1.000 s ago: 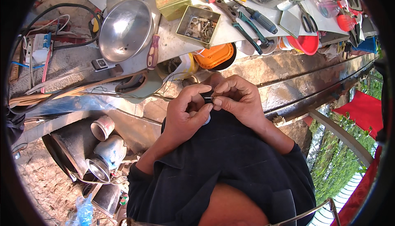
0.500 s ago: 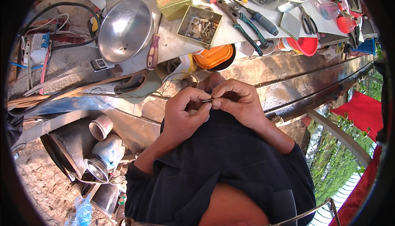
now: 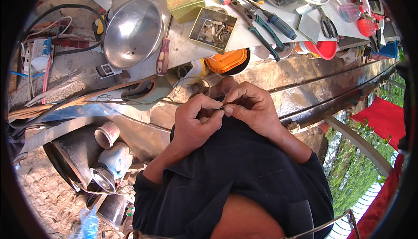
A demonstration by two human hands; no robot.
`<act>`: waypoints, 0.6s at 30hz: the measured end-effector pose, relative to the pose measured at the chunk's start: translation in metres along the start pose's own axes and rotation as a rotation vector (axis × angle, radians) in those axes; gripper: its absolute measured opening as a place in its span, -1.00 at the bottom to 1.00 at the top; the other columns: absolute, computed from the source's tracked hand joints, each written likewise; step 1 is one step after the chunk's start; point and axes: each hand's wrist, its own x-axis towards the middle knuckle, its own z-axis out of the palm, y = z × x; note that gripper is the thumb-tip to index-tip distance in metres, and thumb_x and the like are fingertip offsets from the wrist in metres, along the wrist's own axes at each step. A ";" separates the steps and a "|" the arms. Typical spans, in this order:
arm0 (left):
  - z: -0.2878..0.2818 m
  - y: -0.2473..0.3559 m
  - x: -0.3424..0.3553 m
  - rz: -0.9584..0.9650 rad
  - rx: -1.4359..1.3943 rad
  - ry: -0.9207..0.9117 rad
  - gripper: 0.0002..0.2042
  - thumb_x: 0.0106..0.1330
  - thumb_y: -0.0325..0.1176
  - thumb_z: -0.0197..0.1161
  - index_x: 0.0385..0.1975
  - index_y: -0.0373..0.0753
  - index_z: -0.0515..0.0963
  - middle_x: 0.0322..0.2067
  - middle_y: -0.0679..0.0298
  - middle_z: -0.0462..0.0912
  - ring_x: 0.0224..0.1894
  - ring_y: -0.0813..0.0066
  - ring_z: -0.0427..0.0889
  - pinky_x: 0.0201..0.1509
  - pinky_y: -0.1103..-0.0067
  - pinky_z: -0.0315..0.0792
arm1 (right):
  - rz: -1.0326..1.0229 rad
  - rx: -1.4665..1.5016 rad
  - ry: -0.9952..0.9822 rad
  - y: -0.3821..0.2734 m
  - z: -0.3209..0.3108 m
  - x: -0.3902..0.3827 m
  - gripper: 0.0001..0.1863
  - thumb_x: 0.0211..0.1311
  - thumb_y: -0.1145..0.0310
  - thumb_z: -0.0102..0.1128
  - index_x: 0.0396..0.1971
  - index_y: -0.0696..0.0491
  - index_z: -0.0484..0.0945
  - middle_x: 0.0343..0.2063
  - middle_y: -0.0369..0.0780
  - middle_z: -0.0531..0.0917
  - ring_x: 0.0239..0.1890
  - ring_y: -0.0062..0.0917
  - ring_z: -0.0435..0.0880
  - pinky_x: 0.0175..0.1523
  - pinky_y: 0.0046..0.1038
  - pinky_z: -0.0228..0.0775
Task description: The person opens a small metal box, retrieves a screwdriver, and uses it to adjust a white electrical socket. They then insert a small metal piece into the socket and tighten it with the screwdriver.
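Note:
Both hands meet in front of my dark shirt, fingertips nearly touching. My left hand (image 3: 196,120) pinches between thumb and forefinger at one end of a small, thin dark piece (image 3: 223,107). On its other side, my right hand (image 3: 254,108) grips the piece with thumb and fingertips. Most of the piece is covered by the fingers, so its exact kind is not clear. A thin wire (image 3: 173,102) loops close to my left hand; whether it joins the piece cannot be seen.
Ahead, the white table (image 3: 183,45) carries a metal bowl (image 3: 132,36), a screwdriver (image 3: 163,57), an open square tin (image 3: 205,43) of small parts, green-handled pliers (image 3: 266,32) and scissors (image 3: 327,25). An orange container (image 3: 226,61) sits below its edge. Buckets (image 3: 114,160) lie at the left.
My fingertips have shifted very slightly around the small piece, and less of it shows between them. Both hands stay in the same place.

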 end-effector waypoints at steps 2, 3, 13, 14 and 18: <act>-0.001 -0.001 0.000 -0.004 0.002 -0.001 -0.84 0.25 -0.63 0.40 -0.24 -0.28 0.62 -0.45 0.49 0.56 -0.49 0.88 0.36 -0.46 0.76 0.23 | -0.049 -0.113 0.008 0.001 0.000 -0.001 -0.82 0.37 0.67 0.32 -0.14 0.14 0.56 -0.18 -0.25 0.67 -0.10 -0.62 0.68 0.04 -0.53 0.56; -0.001 -0.001 0.000 -0.012 -0.009 -0.001 -0.84 0.24 -0.63 0.40 -0.24 -0.28 0.62 -0.45 0.49 0.55 -0.50 0.88 0.35 -0.46 0.76 0.22 | -0.085 -0.177 0.011 0.001 0.000 -0.001 -0.81 0.36 0.69 0.32 -0.14 0.13 0.56 -0.17 -0.25 0.67 -0.08 -0.62 0.67 0.06 -0.52 0.55; -0.004 0.000 0.002 -0.108 -0.113 -0.030 -0.84 0.23 -0.63 0.41 -0.27 -0.27 0.61 -0.44 0.51 0.54 -0.50 0.90 0.32 -0.46 0.78 0.17 | -0.351 -0.569 -0.012 -0.003 0.000 0.005 -0.73 0.20 0.77 0.33 -0.21 0.10 0.54 -0.15 -0.23 0.65 -0.05 -0.51 0.70 0.06 -0.45 0.55; -0.005 0.000 0.002 -0.099 -0.130 -0.032 -0.84 0.22 -0.63 0.41 -0.27 -0.27 0.61 -0.43 0.51 0.54 -0.50 0.90 0.32 -0.46 0.78 0.17 | -0.394 -0.636 -0.024 -0.004 0.000 0.006 -0.72 0.18 0.77 0.33 -0.21 0.10 0.54 -0.17 -0.23 0.65 -0.05 -0.50 0.71 0.05 -0.44 0.55; -0.006 -0.004 0.002 -0.090 -0.162 -0.035 -0.82 0.22 -0.66 0.39 -0.25 -0.27 0.60 -0.42 0.50 0.53 -0.49 0.90 0.33 -0.45 0.78 0.18 | -0.336 -0.531 0.001 -0.007 0.004 0.007 -0.73 0.11 0.72 0.37 -0.25 0.08 0.58 -0.21 -0.26 0.66 -0.11 -0.44 0.69 -0.01 -0.41 0.52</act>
